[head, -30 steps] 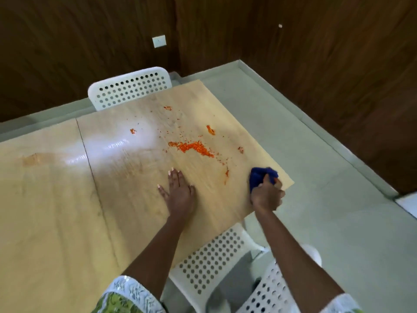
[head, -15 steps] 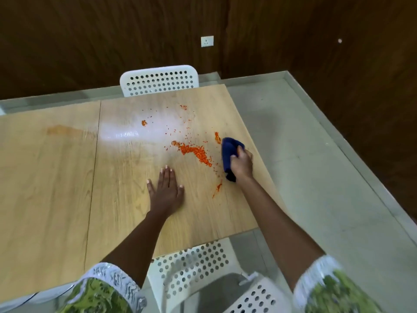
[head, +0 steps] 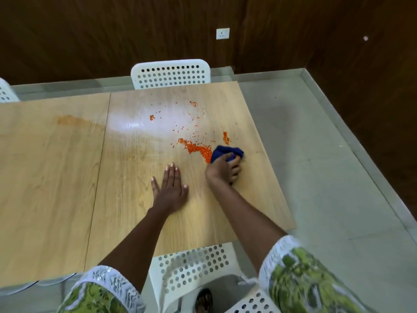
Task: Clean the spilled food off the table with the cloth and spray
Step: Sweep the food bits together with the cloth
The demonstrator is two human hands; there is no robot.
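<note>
Item: wiping step, as we judge it.
- Right hand (head: 223, 169): fingers curled round bunched blue cloth (head: 228, 152), pressed on table (head: 67, 177) at near edge of orange spill (head: 196, 149).
- Left hand (head: 169, 188): flat, fingers straight, bracing on table.
- Spray: not in view.
- Next, we judge: sweep cloth through main pile, gather far scatter.

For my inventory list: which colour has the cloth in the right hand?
Dark blue. The cloth, gripped by the right hand, shows best in the head view.
</note>
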